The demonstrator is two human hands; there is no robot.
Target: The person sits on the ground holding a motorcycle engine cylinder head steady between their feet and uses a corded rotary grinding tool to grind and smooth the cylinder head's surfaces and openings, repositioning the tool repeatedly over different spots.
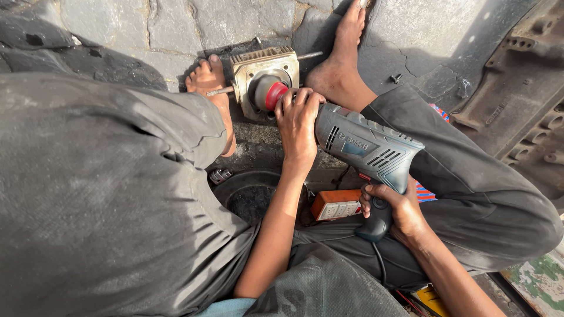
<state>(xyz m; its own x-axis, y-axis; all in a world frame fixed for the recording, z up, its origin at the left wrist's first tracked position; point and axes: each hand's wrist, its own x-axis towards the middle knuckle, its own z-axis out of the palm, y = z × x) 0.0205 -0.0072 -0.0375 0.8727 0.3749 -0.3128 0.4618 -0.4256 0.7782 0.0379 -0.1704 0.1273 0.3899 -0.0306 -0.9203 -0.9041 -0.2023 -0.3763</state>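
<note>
Fingers (296,105) of our left hand (298,126) wrap the drill (364,147) nose; our right hand (399,214) grips its handle. Its red head sits inside the cylinder block (264,79) bore between our feet; we judge honing underway, unfinished.

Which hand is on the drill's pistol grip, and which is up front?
The right hand wraps the pistol handle of the blue-grey electric drill. The left hand clasps its nose, beside the finned engine cylinder.
</note>
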